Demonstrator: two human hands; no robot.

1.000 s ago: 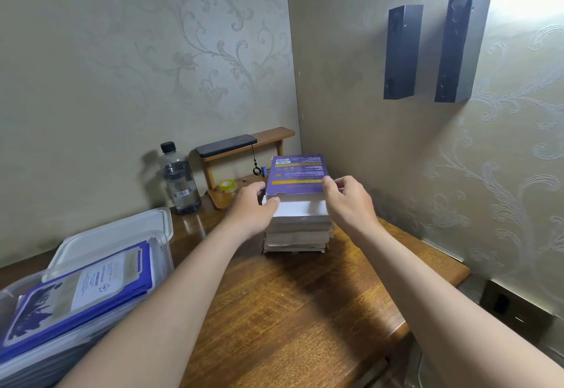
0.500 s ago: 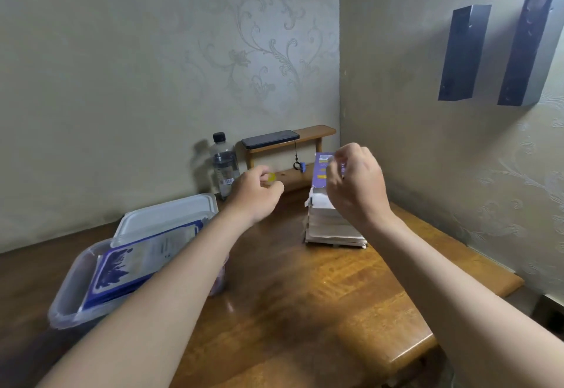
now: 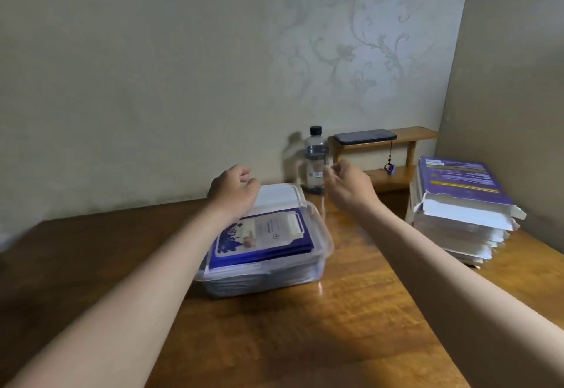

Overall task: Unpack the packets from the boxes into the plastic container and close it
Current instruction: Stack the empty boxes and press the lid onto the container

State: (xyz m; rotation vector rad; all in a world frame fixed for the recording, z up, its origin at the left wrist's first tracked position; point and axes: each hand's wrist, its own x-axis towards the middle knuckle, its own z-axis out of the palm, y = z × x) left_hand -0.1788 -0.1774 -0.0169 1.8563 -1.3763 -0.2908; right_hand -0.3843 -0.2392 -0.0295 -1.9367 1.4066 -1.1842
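Note:
A clear plastic container (image 3: 317, 268) stands in the middle of the wooden table, filled to the rim with blue-and-white packets (image 3: 265, 236). Its white lid (image 3: 279, 196) lies behind it, leaning at the far rim. My left hand (image 3: 233, 190) hovers over the lid's left side with fingers loosely curled and nothing in them. My right hand (image 3: 348, 184) hangs in the air above the container's far right corner, fingers loosely curled, also holding nothing. A stack of flattened boxes (image 3: 460, 219), purple on top, sits at the right by the wall.
A water bottle (image 3: 316, 161) stands against the back wall just behind the container. A small wooden shelf (image 3: 406, 135) with a dark phone (image 3: 364, 137) on it fills the back right corner. Walls close off the back and right of the table (image 3: 305, 342).
Both hands left the box stack and moved left to above the container and its lid. The view swung left, so the stack now sits at the right edge.

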